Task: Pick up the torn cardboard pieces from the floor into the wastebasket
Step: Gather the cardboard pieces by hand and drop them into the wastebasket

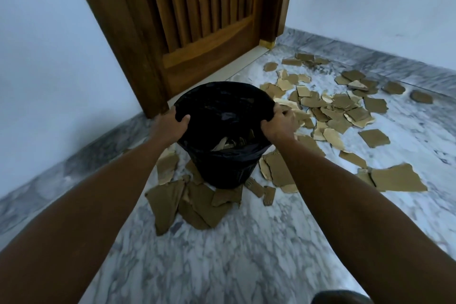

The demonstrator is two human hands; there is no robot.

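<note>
A black wastebasket lined with a black plastic bag stands on the marble floor in front of a door. My left hand grips its rim on the left side, thumb over the edge. My right hand grips the rim on the right side. Some brown cardboard scraps lie inside the basket. Several torn cardboard pieces are strewn over the floor to the right. Larger pieces lie at the basket's near base, and one big piece lies at the right.
A wooden slatted door and its frame stand behind the basket. White walls meet the grey-veined marble floor at a grey skirting on the left and at the back right. A dark object shows at the bottom edge.
</note>
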